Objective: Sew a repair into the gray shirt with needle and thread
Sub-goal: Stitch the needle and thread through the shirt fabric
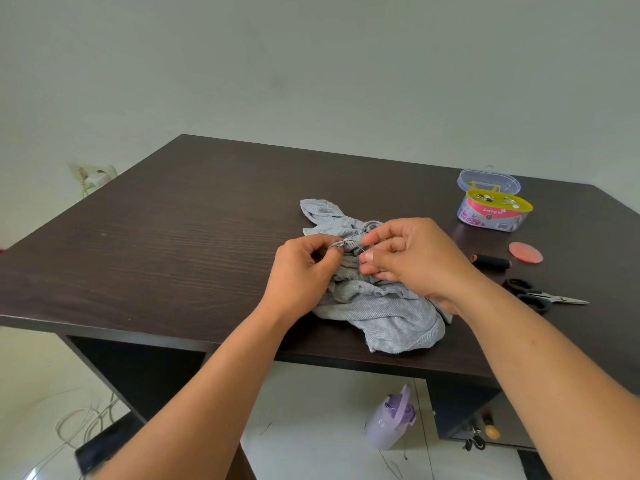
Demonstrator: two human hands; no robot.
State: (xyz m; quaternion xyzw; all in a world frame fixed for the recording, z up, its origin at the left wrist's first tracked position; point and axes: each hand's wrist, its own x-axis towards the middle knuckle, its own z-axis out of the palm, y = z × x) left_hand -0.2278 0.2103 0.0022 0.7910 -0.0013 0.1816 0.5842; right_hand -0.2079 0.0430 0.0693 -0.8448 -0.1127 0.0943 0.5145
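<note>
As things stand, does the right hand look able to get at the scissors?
Probably yes: the scissors lie bare on the table just right of the right hand, nothing between them, though that hand is busy at the gray shirt.

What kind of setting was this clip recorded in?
Probably a room at home, at a plain dark wooden desk against a bare wall. A small household sewing kit sits open on it, a wall socket is beside it, and a lilac water bottle stands on the floor.

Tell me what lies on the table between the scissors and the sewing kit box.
In the head view, a black thread spool and a flat pink disc lie between the scissors and the sewing kit box.
</note>
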